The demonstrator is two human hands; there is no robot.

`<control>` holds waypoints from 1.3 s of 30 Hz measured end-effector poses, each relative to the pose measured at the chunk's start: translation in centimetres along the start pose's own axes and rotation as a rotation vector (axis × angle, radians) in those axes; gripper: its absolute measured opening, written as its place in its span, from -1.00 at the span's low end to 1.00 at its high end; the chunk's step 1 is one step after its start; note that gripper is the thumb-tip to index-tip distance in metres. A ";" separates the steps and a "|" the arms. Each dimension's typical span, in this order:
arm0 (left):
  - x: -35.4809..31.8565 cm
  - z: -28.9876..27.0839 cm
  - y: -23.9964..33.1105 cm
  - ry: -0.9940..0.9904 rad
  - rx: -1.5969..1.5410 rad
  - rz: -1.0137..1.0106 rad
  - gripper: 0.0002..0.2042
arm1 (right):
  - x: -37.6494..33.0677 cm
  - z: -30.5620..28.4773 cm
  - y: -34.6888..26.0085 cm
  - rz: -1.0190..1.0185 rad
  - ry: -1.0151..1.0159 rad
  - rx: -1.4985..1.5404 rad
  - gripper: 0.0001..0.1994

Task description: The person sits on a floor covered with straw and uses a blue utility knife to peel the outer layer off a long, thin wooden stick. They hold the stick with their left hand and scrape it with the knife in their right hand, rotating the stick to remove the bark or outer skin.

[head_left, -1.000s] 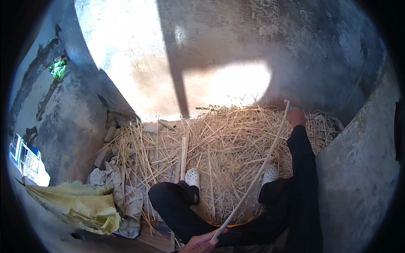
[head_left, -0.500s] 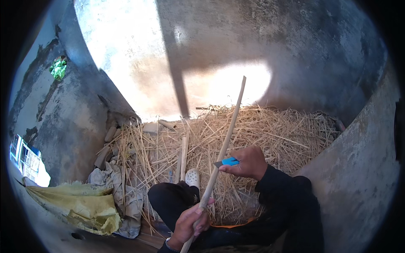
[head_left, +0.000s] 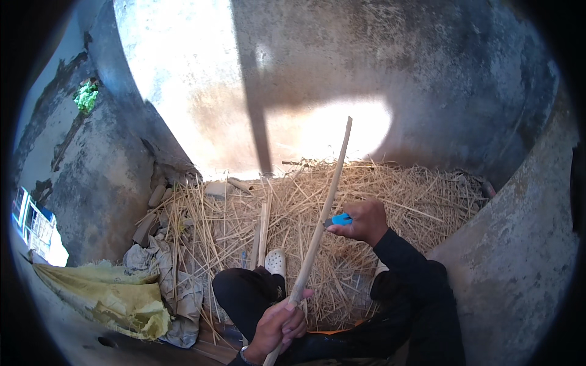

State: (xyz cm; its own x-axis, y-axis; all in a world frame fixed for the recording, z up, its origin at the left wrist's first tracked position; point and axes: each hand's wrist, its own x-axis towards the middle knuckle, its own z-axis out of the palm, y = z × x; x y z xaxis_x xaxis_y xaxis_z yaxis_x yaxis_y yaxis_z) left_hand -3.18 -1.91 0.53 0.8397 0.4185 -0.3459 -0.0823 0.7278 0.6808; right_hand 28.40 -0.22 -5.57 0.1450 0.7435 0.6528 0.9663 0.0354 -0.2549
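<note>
Left hand low, right hand out in front, both closed tight!
Down near the body, the left curls its fingers round in a full grip; farther forward, the right makes a fist, thumb lying toward the left, its forearm angling in from the right. Left knee bent, left foot pointing ahead.

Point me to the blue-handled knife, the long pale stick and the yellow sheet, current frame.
Blue-handled knife [head_left: 341, 219]: head view, on the blue handle.
Long pale stick [head_left: 311, 256]: head view, on the shaft below the blade.
Yellow sheet [head_left: 116, 296]: head view, mid-surface.
</note>
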 end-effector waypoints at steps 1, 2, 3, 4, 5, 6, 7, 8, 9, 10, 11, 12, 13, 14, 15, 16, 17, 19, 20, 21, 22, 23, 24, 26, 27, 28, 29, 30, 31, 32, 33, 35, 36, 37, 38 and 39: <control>-0.1 -0.1 -0.1 -0.006 -0.002 0.003 -0.53 | 0.0 0.1 0.0 -0.006 0.015 0.002 -0.31; -0.1 -0.1 -0.1 -0.011 -0.004 0.006 -0.53 | 0.3 0.1 0.6 0.047 0.017 -0.021 -0.31; -0.3 -0.1 -0.3 -0.011 -0.015 -0.008 -0.53 | 0.7 0.4 1.5 0.101 0.016 -0.037 -0.31; -0.5 -0.1 -0.5 -0.014 -0.027 -0.027 -0.52 | 0.6 0.5 2.3 0.160 0.013 -0.057 -0.31; -0.8 -0.2 -0.7 -0.017 -0.040 -0.046 -0.52 | 0.1 0.5 2.8 0.141 0.010 -0.050 -0.32; -0.8 0.0 -0.8 -0.007 -0.041 -0.055 -0.53 | 0.0 0.2 3.6 0.116 0.015 -0.052 -0.32; -1.0 0.2 -0.8 0.003 -0.043 -0.064 -0.53 | 0.1 0.0 4.2 0.090 0.020 -0.054 -0.33; -1.1 0.3 -0.7 0.014 -0.044 -0.073 -0.53 | 0.3 0.1 4.8 0.101 0.035 -0.074 -0.32; -1.4 0.3 -0.8 0.023 -0.022 -0.076 -0.53 | 0.4 0.7 4.9 0.116 0.044 -0.079 -0.32; -1.7 0.3 -0.9 0.033 0.000 -0.078 -0.53 | 0.6 1.1 5.2 0.130 0.053 -0.083 -0.32; -2.1 0.4 -1.1 0.044 0.022 -0.081 -0.53 | 1.0 0.7 6.2 0.300 -0.015 -0.151 -0.27; -2.9 0.6 -1.4 0.028 0.018 -0.104 -0.56 | 1.4 0.5 8.7 0.441 0.051 -0.091 -0.23; -3.4 0.8 -2.1 -0.005 0.016 -0.129 -0.59 | 1.1 -0.1 12.0 0.583 0.125 -0.044 -0.19; -4.1 0.8 -2.6 -0.022 0.021 -0.137 -0.62 | 0.8 -0.6 14.9 0.662 0.140 -0.053 -0.18; -4.5 0.7 -2.9 -0.054 0.004 -0.189 -0.61 | 0.2 -1.6 17.3 0.745 0.156 -0.078 -0.16; -4.4 0.6 -2.6 -0.046 0.035 -0.185 -0.63 | -0.2 -2.0 18.4 0.745 0.197 -0.069 -0.16; -4.3 0.7 -2.4 -0.035 0.061 -0.187 -0.65 | -0.9 -2.3 19.2 0.748 0.229 -0.062 -0.16; -3.9 -0.8 -3.0 0.023 0.002 -0.264 -0.53 | -0.9 -2.4 17.1 0.753 0.178 0.024 -0.19; -3.6 -1.2 -2.8 0.023 -0.004 -0.211 -0.53 | 0.0 -2.6 14.5 0.752 0.103 0.104 -0.21; -2.6 -1.2 -2.1 0.003 -0.004 -0.165 -0.53 | 0.1 -2.8 12.4 0.678 0.088 0.111 -0.22; -2.0 -1.2 -1.6 0.002 0.002 -0.106 -0.53 | 0.6 -2.7 9.2 0.577 0.023 0.151 -0.23; -1.6 -1.2 -1.3 -0.003 -0.015 -0.085 -0.52 | 0.5 -2.7 5.8 0.478 -0.034 0.183 -0.24; -1.2 -1.1 -1.0 -0.010 -0.028 -0.064 -0.52 | 0.0 -2.0 3.2 0.356 -0.030 0.212 -0.26; -1.1 -1.0 -0.4 -0.007 -0.030 -0.023 -0.51 | -0.7 -2.1 -1.8 0.131 -0.198 0.158 -0.28; -1.0 -0.8 -0.3 -0.019 -0.029 -0.013 -0.51 | -1.0 -2.4 -2.9 0.111 -0.189 0.165 -0.28; -1.0 -0.6 -0.1 -0.029 -0.027 -0.001 -0.51 | -1.2 -2.5 -3.7 0.090 -0.181 0.174 -0.29; -1.0 -0.4 -0.1 -0.013 -0.022 -0.017 -0.50 | -1.3 -2.5 -4.0 0.067 -0.174 0.184 -0.29; -1.2 -0.1 -0.2 0.007 -0.021 -0.030 -0.50 | -0.8 -2.4 -3.3 0.147 -0.169 0.154 -0.30; -1.2 0.1 -0.4 0.025 -0.025 -0.046 -0.50 | -0.1 -2.5 -1.6 0.227 -0.169 0.119 -0.31; -1.3 0.1 -0.6 0.019 0.000 -0.041 -0.50 | 0.2 -2.2 -0.3 0.306 -0.170 0.084 -0.32; -1.1 0.1 -0.7 -0.007 0.024 -0.040 -0.51 | 0.0 -2.3 0.7 0.327 -0.166 0.153 -0.33; -0.8 0.0 -0.5 -0.014 0.061 -0.001 -0.51 | -1.1 -1.9 -1.7 0.154 -0.162 0.167 -0.31; -1.0 -0.1 -0.5 -0.001 0.062 0.008 -0.51 | -1.9 -1.6 -3.3 0.075 -0.168 0.180 -0.29; -1.1 -0.1 -0.5 0.011 0.063 0.016 -0.51 | -1.9 -2.0 -4.5 0.061 -0.203 0.213 -0.29; -1.1 0.0 -0.4 0.023 0.099 0.022 -0.51 | -1.3 -1.9 -3.8 0.124 -0.191 0.166 -0.29; -1.3 0.3 -0.4 0.048 0.131 0.015 -0.51 | -0.7 -1.6 -2.5 0.198 -0.190 0.130 -0.30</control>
State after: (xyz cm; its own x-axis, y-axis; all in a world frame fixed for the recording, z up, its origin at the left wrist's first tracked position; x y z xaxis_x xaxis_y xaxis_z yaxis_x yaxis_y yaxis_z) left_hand -4.12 -2.88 0.90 0.8122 0.4564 -0.3633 -0.0211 0.6453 0.7636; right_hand 26.23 -1.88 -4.28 0.2738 0.8556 0.4394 0.8862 -0.0469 -0.4609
